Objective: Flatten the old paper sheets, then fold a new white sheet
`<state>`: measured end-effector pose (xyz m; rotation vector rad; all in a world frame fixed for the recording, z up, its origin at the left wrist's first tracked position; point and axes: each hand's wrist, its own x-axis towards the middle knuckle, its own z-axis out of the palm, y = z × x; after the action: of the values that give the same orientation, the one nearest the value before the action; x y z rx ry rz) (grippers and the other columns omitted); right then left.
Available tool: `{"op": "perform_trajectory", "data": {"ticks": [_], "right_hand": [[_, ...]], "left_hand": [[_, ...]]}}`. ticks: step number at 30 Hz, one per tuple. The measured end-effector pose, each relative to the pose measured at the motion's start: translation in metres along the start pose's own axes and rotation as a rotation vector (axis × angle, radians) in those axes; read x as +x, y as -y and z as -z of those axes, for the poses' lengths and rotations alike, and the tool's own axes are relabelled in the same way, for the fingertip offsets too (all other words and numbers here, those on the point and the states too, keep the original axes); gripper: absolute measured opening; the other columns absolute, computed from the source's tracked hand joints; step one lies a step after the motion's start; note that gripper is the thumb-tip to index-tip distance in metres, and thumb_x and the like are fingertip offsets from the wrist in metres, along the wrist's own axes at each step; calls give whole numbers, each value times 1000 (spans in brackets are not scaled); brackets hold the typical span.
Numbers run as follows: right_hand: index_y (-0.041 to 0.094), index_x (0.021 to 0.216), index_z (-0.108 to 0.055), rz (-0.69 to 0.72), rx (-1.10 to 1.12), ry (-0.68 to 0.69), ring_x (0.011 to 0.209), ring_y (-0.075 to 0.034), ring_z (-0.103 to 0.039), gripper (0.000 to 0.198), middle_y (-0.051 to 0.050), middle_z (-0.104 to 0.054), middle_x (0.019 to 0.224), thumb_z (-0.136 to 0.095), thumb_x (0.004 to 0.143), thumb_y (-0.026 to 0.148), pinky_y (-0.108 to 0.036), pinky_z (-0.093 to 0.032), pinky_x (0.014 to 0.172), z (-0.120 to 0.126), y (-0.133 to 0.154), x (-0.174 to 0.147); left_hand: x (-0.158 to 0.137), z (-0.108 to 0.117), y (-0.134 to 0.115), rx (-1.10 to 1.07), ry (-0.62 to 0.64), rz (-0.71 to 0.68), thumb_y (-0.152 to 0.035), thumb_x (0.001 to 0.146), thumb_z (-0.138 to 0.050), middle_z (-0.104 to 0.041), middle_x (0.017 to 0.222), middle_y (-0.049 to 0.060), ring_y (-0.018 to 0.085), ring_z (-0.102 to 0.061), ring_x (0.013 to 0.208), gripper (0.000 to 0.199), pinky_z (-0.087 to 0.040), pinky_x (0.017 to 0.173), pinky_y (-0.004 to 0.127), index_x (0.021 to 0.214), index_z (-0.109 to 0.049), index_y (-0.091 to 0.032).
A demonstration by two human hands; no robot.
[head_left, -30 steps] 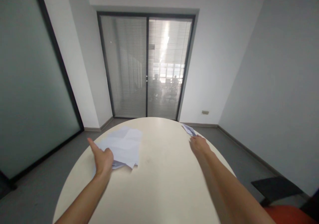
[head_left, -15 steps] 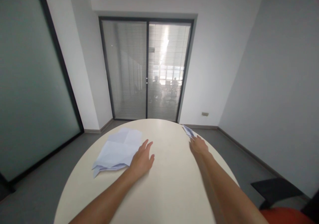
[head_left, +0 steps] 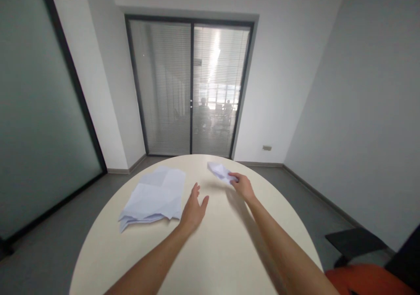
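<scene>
A stack of creased white paper sheets [head_left: 157, 194] lies on the left side of the round table, its near edges curled and uneven. Just right of that stack, my left hand [head_left: 193, 209] is open, thumb apart from the fingers, holding nothing. My right hand [head_left: 242, 186] pinches a folded, crumpled sheet of paper [head_left: 219, 171] by its right end. That sheet is held above the far part of the table, and a shadow falls below it.
The cream round table [head_left: 210, 260] fills the lower middle. At the lower right stands a chair with an orange seat [head_left: 364, 279] and a black armrest [head_left: 356, 242]. Beyond the table is a glass door with blinds [head_left: 190, 89]; a frosted glass panel [head_left: 42, 98] is at left.
My right hand has brought the folded paper left from the table's right edge and lifted it. My left hand has turned more upright, slightly away from the stack.
</scene>
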<state>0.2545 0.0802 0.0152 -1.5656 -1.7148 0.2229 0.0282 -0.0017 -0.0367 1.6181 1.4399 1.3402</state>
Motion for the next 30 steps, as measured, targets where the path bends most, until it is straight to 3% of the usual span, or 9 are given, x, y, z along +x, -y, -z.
{"op": "perform_trajectory", "data": {"ticks": [2,4,10,14,20,23,26,30], "right_hand": [[20,111,-76,80,113,104,77,-18,-70,41,-5,-77,104,-58,75,13,-27,-53,78,-13,24,-17],[19,109,-76,124,236,152,75,-18,-68,39,-6,-77,105,-57,75,14,-29,-53,77,-22,43,-38],[23,114,-72,222,222,211,83,-20,-68,32,-4,-76,103,-56,86,22,-31,-51,82,-15,60,-82],[24,118,-68,306,98,253,89,-20,-69,33,-5,-75,105,-53,90,19,-30,-49,84,-3,56,-84],[25,100,-68,276,-11,279,82,-21,-71,17,-4,-76,87,-52,93,25,-30,-49,76,-5,50,-81],[25,98,-65,262,181,269,92,-23,-71,16,-6,-76,102,-52,96,34,-35,-52,81,-1,53,-81],[24,89,-65,360,388,248,115,-24,-63,19,-9,-70,123,-59,93,41,-42,-48,98,9,58,-80],[24,82,-66,495,498,278,122,-23,-58,19,-8,-69,120,-68,89,42,-42,-42,107,21,68,-79]], "left_hand": [[1,-1,-2,-259,-36,59,-40,91,-60,-43,151,19,25,-56,128,83,-50,100,36,156,-13,-19],[0,1,-7,-398,-70,86,-44,88,-66,-53,143,16,23,-62,120,89,-53,94,33,156,-12,-23],[-2,9,-17,-597,-193,186,-45,91,-62,-67,122,14,25,-70,100,46,-61,73,33,127,-51,-20],[-2,8,-16,-610,-190,242,-43,90,-62,-69,109,11,23,-71,91,32,-61,68,32,111,-56,-20],[-3,14,-21,-668,-236,353,-37,91,-59,-68,102,8,20,-69,87,21,-61,64,28,103,-59,-19],[-1,19,-29,-747,-310,441,-35,91,-58,-68,99,7,18,-67,82,20,-60,64,28,103,-61,-18],[3,28,-35,-846,-333,490,-35,92,-56,-68,96,7,17,-66,76,21,-60,64,30,102,-62,-17],[9,44,-39,-888,-333,504,-33,88,-60,-69,101,8,17,-67,78,23,-58,65,30,106,-62,-19]]}}
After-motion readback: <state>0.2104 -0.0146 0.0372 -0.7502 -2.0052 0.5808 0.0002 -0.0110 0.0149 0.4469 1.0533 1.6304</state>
